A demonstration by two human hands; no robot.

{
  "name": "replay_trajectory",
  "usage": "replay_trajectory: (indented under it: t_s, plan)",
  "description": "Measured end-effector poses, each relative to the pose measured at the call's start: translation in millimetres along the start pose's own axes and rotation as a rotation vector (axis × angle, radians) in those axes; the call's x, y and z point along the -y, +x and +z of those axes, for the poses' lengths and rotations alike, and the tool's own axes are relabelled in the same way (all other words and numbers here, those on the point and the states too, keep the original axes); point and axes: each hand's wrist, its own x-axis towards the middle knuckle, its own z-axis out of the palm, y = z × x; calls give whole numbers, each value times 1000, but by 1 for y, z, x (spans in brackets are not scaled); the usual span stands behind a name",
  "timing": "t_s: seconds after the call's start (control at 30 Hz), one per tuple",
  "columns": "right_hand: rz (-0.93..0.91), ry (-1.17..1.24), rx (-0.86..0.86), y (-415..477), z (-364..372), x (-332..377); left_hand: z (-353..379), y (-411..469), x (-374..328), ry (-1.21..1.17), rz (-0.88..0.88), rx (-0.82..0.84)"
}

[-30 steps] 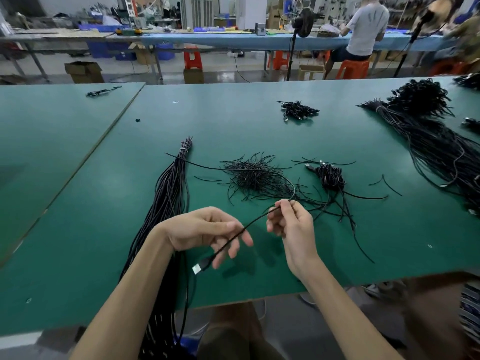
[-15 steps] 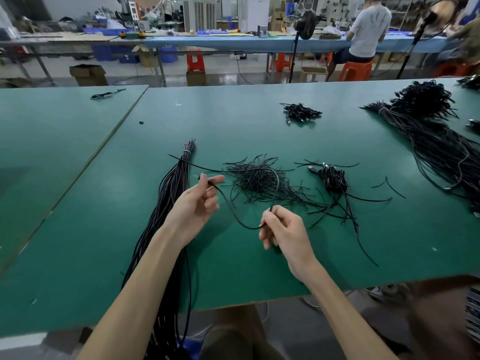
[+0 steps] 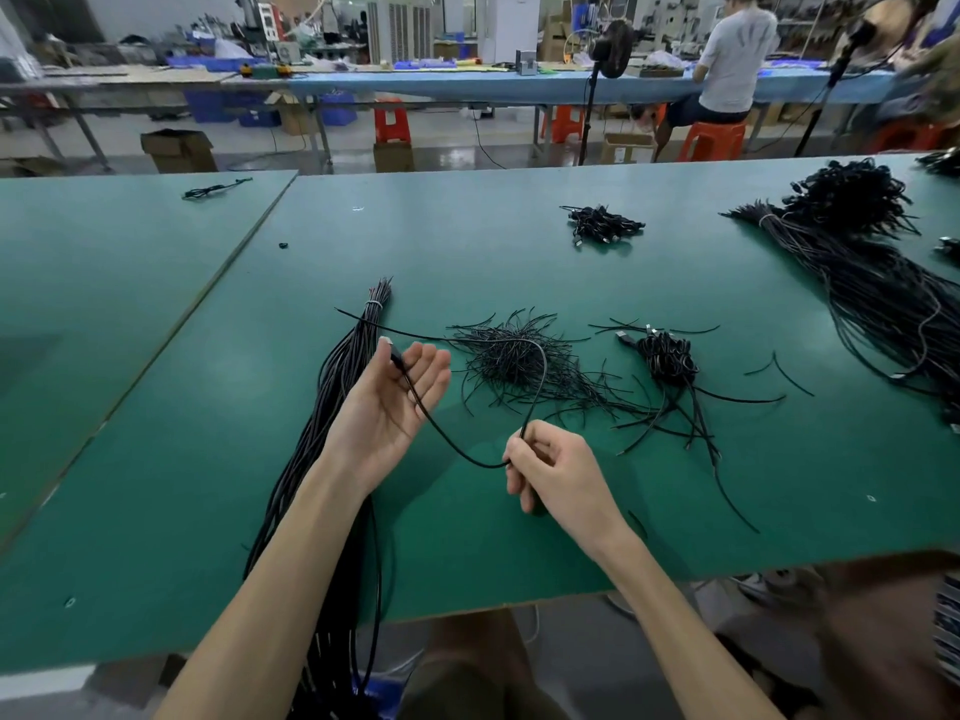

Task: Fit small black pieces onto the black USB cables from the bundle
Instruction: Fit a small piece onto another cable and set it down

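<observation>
My left hand (image 3: 387,407) is turned palm up over the green table (image 3: 519,262), fingers stretched out. A black USB cable (image 3: 451,449) runs across its palm, with the plug near the thumb, which seems to pin it. From there the cable sags, reaches my right hand (image 3: 550,472), which pinches it between thumb and forefinger, and arcs up over a heap of thin black pieces (image 3: 514,358). The tied bundle of black cables (image 3: 340,376) lies under my left forearm and hangs off the near edge.
A small coil of finished cables (image 3: 667,356) with loose strands sits right of the heap. A large cable mass (image 3: 883,288) fills the far right, and a small pile (image 3: 602,226) lies further back. A person sits at a far bench.
My left hand rose from near the table's front edge, turned palm up and spread its fingers, carrying the plug end up. My right hand dropped slightly, and the cable now hangs in a loop between them.
</observation>
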Motion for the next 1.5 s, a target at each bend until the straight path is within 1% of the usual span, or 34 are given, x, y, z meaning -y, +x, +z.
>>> replay_trajectory:
  t_s: [0.13, 0.43, 0.57, 0.63, 0.7, 0.73, 0.87, 0.93, 1.03, 1.1, 1.17, 1.2, 1.27, 1.37, 1.43, 1.5]
  plan:
    - [10, 15, -22, 0, 0, -1, -2, 0, 2, 113, 26, -7]
    - [10, 40, -53, 2, -1, -3, 0, -4, 2, 137, 8, 5]
    - [6, 40, -54, 3, -1, -5, -1, -12, -1, 159, -92, 154]
    - [2, 51, -62, 3, -2, -6, -2, -14, 0, 185, -185, 285]
    - [1, 64, -70, 4, -2, -7, -2, -14, 2, 104, -318, 442]
    - [0, 70, -74, 4, -2, -8, -2, -14, 3, 124, -350, 467]
    - [-3, 129, -96, 5, -2, -8, -4, -13, 4, 466, -247, 380]
    - [-8, 163, -112, 5, -3, -8, -3, -13, 8, 565, -226, 423]
    - [-28, 255, -162, 4, -5, -6, -1, -15, 16, 630, -287, 549]
    - [-39, 308, -183, 3, -6, -5, -1, -16, 20, 756, -301, 579]
    - [-43, 300, -179, 2, -7, -3, 0, -15, 28, 945, -250, 557]
    - [-41, 284, -174, 2, -6, -2, 0, -14, 33, 1032, -196, 535]
    - [-31, 283, -170, 2, -5, -1, 0, -13, 43, 1180, -24, 443]
    - [-14, 316, -162, 2, -4, 1, -3, -12, 54, 1455, 287, 283]
    - [-34, 292, -158, 2, -5, 1, -6, -11, 57, 1548, 432, 235]
    - [-46, 304, -156, 2, -5, 1, -7, -10, 55, 1573, 509, 197]
